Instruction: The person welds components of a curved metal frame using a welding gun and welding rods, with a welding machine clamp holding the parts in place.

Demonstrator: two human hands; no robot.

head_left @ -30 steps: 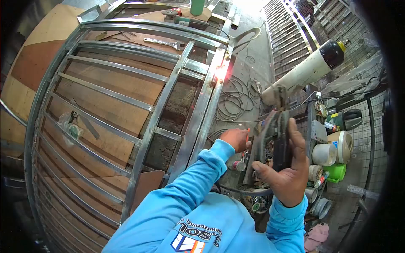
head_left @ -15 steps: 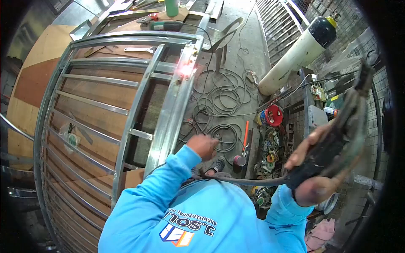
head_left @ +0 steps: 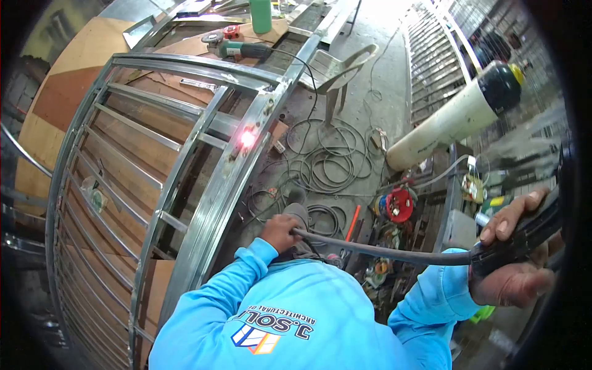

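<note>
Left hand (head_left: 280, 232): we curl our fingers shut around the hose (head_left: 382, 251), just beside the frame (head_left: 203, 203).
Right hand (head_left: 513, 262): our fingers are clamped on the black handle (head_left: 524, 237), far right.
Hose: spans between our hands.
Weld spot (head_left: 248, 138): glows red on the frame, well above our left hand.
Floor: coiled cables (head_left: 327, 154); a cylinder (head_left: 453, 120) lies near them.

"J.SOL" on blue shirt (head_left: 290, 311) (upside down)

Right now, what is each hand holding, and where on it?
The right hand grips the black handle of a welding tool; the left hand holds its cable farther along.
</note>
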